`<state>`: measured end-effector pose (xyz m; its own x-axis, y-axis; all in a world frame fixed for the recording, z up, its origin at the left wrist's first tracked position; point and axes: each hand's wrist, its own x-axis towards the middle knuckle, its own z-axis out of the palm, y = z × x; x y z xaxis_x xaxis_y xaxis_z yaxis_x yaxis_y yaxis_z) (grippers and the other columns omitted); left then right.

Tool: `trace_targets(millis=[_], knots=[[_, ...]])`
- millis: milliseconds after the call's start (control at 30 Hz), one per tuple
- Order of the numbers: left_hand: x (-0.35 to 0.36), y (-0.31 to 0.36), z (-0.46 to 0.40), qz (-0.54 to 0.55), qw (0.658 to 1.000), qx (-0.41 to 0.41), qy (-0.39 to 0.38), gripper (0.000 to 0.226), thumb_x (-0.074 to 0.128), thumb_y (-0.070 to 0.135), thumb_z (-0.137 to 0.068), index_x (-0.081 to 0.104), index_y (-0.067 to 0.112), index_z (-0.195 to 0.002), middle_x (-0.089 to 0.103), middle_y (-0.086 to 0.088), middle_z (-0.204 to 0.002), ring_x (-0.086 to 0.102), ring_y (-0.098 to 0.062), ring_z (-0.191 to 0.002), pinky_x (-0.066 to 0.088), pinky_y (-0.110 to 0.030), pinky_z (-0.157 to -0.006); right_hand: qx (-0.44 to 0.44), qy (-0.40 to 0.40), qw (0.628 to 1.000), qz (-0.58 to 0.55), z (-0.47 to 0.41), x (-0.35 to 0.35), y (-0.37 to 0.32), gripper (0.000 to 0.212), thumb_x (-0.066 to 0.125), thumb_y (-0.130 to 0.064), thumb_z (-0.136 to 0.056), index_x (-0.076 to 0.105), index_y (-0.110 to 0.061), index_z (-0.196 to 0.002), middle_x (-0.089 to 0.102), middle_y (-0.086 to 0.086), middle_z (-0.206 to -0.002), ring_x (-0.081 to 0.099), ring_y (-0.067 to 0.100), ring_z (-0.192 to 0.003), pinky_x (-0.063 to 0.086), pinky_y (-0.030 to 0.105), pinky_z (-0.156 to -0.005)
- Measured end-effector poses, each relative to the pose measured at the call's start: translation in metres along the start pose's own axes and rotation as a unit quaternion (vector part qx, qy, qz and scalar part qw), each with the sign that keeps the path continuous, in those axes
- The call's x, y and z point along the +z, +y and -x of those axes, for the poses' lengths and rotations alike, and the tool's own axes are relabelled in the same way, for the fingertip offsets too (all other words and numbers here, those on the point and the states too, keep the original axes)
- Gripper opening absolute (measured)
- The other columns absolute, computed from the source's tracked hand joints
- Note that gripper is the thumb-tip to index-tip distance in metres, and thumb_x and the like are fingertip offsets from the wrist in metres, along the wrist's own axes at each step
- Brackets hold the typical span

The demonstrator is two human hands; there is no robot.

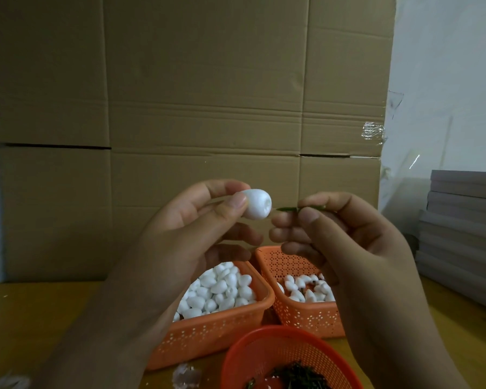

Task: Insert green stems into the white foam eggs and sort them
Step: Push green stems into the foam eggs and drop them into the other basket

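My left hand pinches a white foam egg between thumb and forefinger, raised in front of me. My right hand pinches a thin green stem whose pointed tip aims left at the egg, a small gap away from it. Below, an orange basket holds several plain foam eggs. A second orange basket to its right holds several eggs, partly hidden by my right hand. A round red basket at the bottom holds a pile of green stems.
A large cardboard sheet stands upright behind the wooden table. Stacked grey boards sit at the right edge. Small bits of clear wrap lie on the table by the left basket.
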<state>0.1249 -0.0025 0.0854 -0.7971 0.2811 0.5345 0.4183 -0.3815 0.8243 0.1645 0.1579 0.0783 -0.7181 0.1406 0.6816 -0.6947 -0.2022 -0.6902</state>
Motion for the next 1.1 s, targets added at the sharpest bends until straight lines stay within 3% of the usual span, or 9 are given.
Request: trace_targets(millis=[333,467,600,700,800,1000,1100], knots=[[0.002,-0.002,0.0,-0.016,1.0,0.01,-0.012,0.027,0.073,0.034,-0.063,0.075,0.025,-0.088,0.076,-0.005,-0.089,0.07,-0.011,-0.07,0.053,-0.018,-0.058,-0.087,0.017,0.988,0.125,0.001,0.004,0.005,0.011,0.07,-0.023,-0.066,0.073,-0.02,-0.077,0.074,-0.007,-0.075,0.07,0.003,-0.072,0.051,0.01,-0.064],[0.003,-0.001,0.0,-0.062,0.997,0.048,0.006,0.026,0.084,0.032,-0.061,0.075,0.028,-0.085,0.077,-0.005,-0.09,0.071,-0.009,-0.073,0.053,-0.017,-0.059,-0.121,0.033,0.975,0.185,0.002,0.003,0.01,0.009,0.072,-0.027,-0.066,0.073,-0.029,-0.075,0.073,-0.015,-0.075,0.069,0.0,-0.075,0.051,0.01,-0.066],[0.002,0.002,0.002,-0.126,0.987,0.094,0.021,0.029,0.079,0.036,-0.062,0.073,0.031,-0.09,0.077,0.002,-0.087,0.071,-0.006,-0.071,0.052,-0.014,-0.06,-0.156,0.008,0.95,0.27,0.002,0.003,0.017,0.012,0.071,-0.027,-0.073,0.071,-0.037,-0.081,0.071,-0.021,-0.076,0.068,-0.001,-0.077,0.05,0.01,-0.068],[0.002,0.001,0.002,-0.196,0.97,0.136,0.044,0.025,0.077,0.037,-0.07,0.07,0.039,-0.094,0.076,0.01,-0.09,0.071,-0.005,-0.08,0.054,-0.024,-0.067,-0.172,-0.011,0.934,0.314,0.001,0.002,0.018,0.018,0.069,-0.03,-0.083,0.065,-0.047,-0.089,0.07,-0.027,-0.083,0.067,-0.003,-0.082,0.05,0.01,-0.072],[0.002,-0.001,0.001,-0.212,0.964,0.154,0.046,0.025,0.069,0.039,-0.072,0.07,0.043,-0.097,0.075,0.014,-0.093,0.071,-0.006,-0.088,0.05,-0.029,-0.077,-0.158,-0.025,0.926,0.343,0.0,0.001,0.019,0.013,0.062,-0.037,-0.088,0.062,-0.05,-0.085,0.068,-0.029,-0.081,0.065,-0.005,-0.082,0.049,0.01,-0.073],[0.002,-0.003,0.0,-0.248,0.953,0.172,0.025,0.025,0.067,0.038,-0.078,0.069,0.048,-0.101,0.074,0.015,-0.098,0.07,-0.007,-0.095,0.052,-0.034,-0.081,-0.126,-0.026,0.942,0.31,0.001,0.003,0.022,0.011,0.054,-0.046,-0.076,0.064,-0.045,-0.078,0.069,-0.028,-0.075,0.066,-0.007,-0.077,0.049,0.008,-0.07],[-0.001,-0.004,0.0,-0.278,0.946,0.165,0.019,0.028,0.065,0.042,-0.078,0.067,0.054,-0.103,0.072,0.02,-0.1,0.067,-0.001,-0.099,0.051,-0.028,-0.083,-0.088,-0.069,0.943,0.315,-0.002,0.002,0.02,0.01,0.056,-0.044,-0.083,0.065,-0.045,-0.079,0.068,-0.03,-0.075,0.065,-0.008,-0.079,0.047,0.006,-0.072]])
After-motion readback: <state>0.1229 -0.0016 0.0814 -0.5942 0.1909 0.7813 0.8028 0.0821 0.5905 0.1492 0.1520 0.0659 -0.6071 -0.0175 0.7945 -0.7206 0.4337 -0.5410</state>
